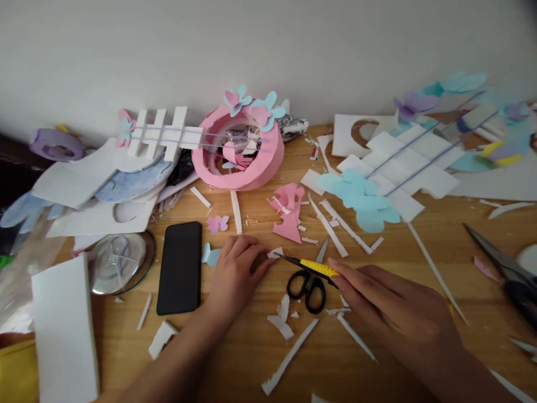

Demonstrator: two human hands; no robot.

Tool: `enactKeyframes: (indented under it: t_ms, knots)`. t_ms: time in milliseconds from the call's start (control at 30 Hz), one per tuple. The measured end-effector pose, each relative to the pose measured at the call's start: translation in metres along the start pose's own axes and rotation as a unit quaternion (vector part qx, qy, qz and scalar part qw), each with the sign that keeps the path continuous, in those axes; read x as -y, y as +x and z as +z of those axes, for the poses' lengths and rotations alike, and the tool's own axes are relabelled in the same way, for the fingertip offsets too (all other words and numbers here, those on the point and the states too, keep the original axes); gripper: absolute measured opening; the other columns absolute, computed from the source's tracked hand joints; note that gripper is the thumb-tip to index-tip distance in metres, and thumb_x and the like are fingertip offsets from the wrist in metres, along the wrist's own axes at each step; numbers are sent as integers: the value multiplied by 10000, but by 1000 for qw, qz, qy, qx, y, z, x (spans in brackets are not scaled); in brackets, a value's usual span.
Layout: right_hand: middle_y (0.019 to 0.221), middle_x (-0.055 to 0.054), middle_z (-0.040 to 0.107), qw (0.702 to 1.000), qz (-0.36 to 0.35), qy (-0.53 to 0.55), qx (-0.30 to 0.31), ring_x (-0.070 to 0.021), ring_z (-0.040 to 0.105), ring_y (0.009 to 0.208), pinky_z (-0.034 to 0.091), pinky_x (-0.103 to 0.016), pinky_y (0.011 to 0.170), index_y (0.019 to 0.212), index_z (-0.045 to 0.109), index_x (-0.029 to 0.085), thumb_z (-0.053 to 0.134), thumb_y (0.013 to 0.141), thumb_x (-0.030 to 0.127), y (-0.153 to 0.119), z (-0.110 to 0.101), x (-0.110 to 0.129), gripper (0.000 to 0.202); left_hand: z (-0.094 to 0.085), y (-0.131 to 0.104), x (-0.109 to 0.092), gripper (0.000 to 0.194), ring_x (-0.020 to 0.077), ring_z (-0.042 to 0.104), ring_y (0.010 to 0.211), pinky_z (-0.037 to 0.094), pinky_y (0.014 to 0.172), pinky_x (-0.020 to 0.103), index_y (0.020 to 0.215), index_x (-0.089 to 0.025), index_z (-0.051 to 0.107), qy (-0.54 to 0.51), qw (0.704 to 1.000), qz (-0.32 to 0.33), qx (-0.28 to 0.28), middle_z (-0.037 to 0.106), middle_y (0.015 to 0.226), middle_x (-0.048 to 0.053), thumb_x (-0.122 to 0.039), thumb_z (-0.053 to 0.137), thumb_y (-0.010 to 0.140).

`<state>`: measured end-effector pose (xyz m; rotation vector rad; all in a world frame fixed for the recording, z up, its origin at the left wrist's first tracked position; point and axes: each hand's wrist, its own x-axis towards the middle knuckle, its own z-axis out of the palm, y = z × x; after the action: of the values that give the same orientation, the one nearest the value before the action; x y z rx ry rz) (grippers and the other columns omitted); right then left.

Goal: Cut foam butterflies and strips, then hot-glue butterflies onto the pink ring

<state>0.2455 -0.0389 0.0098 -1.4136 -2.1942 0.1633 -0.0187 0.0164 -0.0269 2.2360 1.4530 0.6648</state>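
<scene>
My left hand (239,271) is low over the wooden table, thumb and forefinger pinching a small white paper piece (276,253). In my right hand (390,308) is a yellow and black craft knife (318,268), its tip pointing left and meeting that white piece. Under the knife lie small black-handled scissors (308,286), partly covered by it. A black phone (179,267) rests left of my left hand, with a light blue paper shape (211,255) between them. Pink paper scraps (288,215) lie beyond my fingertips.
A pink ring-shaped paper craft (268,168) with a white neck stands near the wall. Another white, string-laced craft (413,168) is at right. Large scissors (499,260) lie far right, a white foam block (65,330) left. White strips litter the table (235,358).
</scene>
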Motion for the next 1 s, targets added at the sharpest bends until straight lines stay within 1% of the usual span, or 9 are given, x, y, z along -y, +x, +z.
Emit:
enactKeyframes:
  t_ms: [67,200,267,367,433,500,567,800,1000]
  knots:
    - [933,-3,772,1000,18,-13,-20,-133,725,744,516,-252,724,1241,649,228,577,980,195,0,-6,-1,273,0,-1,0,119,203,541,930,465,840,363,997,-211,675,8,1000,0,3,646,997,43,-303,648,926]
    - [913,-21,781,993,71,-78,-55,-163,739,743,518,-258,664,1184,681,234,578,975,212,5,-22,-3,234,1,-1,1,130,212,548,938,469,840,371,994,-207,671,11,1000,-6,7,647,997,49,-313,652,923]
    - [881,-26,778,994,53,-83,-54,-167,736,726,520,-261,662,1191,680,226,569,977,202,6,-25,-4,242,1,-1,1,132,211,554,927,472,834,372,995,-209,670,7,1000,-9,6,647,990,48,-316,655,920]
    - [835,-11,768,997,-22,-62,-41,-141,713,663,520,-255,668,1198,675,213,590,965,193,6,-17,-6,249,2,1,2,132,209,561,918,475,828,372,1018,-214,668,2,1000,-10,3,650,989,47,-303,653,922]
    - [852,-4,770,997,-46,-49,-38,-129,713,679,522,-248,701,1191,675,206,628,941,170,4,-9,-7,256,2,1,2,138,209,565,923,476,832,373,1039,-217,668,-2,1000,-11,2,653,996,48,-296,645,928]
    - [881,-5,775,998,-47,-39,-32,-130,722,723,525,-250,747,1205,664,195,640,930,142,4,-3,-8,281,1,2,3,143,206,569,918,477,833,374,1046,-219,669,-4,1000,-11,3,655,995,47,-299,636,933]
    - [885,-9,777,998,-46,-38,-27,-131,724,727,527,-253,760,1215,657,184,629,939,138,3,0,-9,281,2,2,3,148,201,571,909,478,828,367,1044,-217,670,-5,1000,-12,1,653,988,46,-309,634,934]
    - [904,-8,781,997,-53,-47,-26,-123,722,726,528,-249,791,1221,652,178,580,968,140,3,-3,-10,266,1,2,4,144,196,571,904,479,814,350,1039,-216,666,-5,1000,-14,3,647,976,38,-305,644,927]
    - [905,-20,770,997,-41,-58,9,-128,716,755,531,-249,796,1233,662,183,523,1006,199,0,-2,-11,267,1,2,4,135,199,566,922,474,836,355,1041,-224,661,-4,1000,-10,0,646,994,37,-286,652,922]
